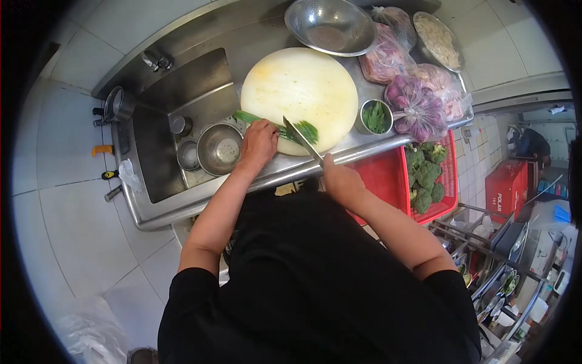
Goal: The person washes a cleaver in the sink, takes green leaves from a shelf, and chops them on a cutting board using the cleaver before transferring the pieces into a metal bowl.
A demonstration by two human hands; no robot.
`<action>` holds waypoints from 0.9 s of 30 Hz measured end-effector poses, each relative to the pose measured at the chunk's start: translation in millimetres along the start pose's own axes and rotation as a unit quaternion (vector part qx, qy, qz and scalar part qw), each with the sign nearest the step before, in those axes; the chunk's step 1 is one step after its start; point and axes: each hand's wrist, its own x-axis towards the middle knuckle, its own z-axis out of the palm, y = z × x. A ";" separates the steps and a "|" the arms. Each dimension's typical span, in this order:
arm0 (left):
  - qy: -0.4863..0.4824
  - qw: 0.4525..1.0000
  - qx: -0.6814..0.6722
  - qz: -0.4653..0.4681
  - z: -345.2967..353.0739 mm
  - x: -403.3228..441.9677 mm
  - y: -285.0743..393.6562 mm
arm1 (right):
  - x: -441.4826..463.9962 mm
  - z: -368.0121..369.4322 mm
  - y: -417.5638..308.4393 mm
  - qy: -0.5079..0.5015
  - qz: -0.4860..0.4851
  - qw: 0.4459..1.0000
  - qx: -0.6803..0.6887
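My left hand (260, 141) is closed over a bunch of long green stalks, which look like spring onions (244, 116), pressing them on the round white cutting board (297, 79). In my right hand (341, 181) is the handle of a kitchen knife (301, 139). Its blade lies across the greens, just right of my left fingers. Cut green pieces (308, 130) rest on the board beside the blade. A metal cup (362, 126) with chopped green leaves (377, 117) stands right of the board.
At left is a steel sink (159, 173) holding a metal bowl (219, 149). A colander (330, 27) stands behind the board. Bagged purple onions (418, 109), bagged meat (385, 57) and a bowl of pale food (438, 41) sit right. Broccoli (427, 173) fills a red basket (450, 194) below. A person (533, 145) is farther off.
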 end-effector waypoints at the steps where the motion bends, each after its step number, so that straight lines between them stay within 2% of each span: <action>1: 0.000 1.000 -0.001 -0.001 1.4 -2.2 0.0 | 4.8 2.6 1.9 0.016 -0.016 1.000 0.001; 6: -0.014 1.000 0.003 0.012 2.5 -1.4 7.5 | 49.5 -44.2 -36.1 0.044 -0.052 0.998 0.016; 8: -0.009 1.000 0.003 0.011 2.4 -1.4 7.9 | 44.9 -56.2 -44.1 0.007 -0.034 0.999 0.003; 11: 0.000 1.000 -0.001 0.005 5.9 -2.3 6.6 | -1.6 -30.3 -21.3 -0.011 -0.023 1.000 -0.006; 15: -0.012 1.000 -0.016 -0.001 7.9 -4.6 8.7 | 9.7 -7.0 -3.2 0.008 -0.006 1.000 -0.003; 17: -0.032 0.999 -0.017 0.016 8.8 -10.0 12.5 | 40.1 -16.5 -18.3 0.055 -0.070 0.996 0.016; 18: -0.045 0.998 -0.018 0.029 9.0 -7.7 12.5 | 50.3 -27.5 -26.5 0.063 -0.071 0.995 0.018; 22: -0.006 1.000 -0.016 0.014 11.2 -8.0 8.2 | 29.8 -49.5 -37.8 0.025 -0.065 0.997 -0.012; 25: -0.004 1.000 -0.006 0.007 9.0 -10.1 8.6 | -7.7 -15.5 -14.3 0.003 -0.033 0.999 -0.014; 27: 0.008 1.000 -0.015 0.014 11.2 -11.6 8.7 | 0.0 2.5 -3.4 -0.007 -0.017 1.000 -0.006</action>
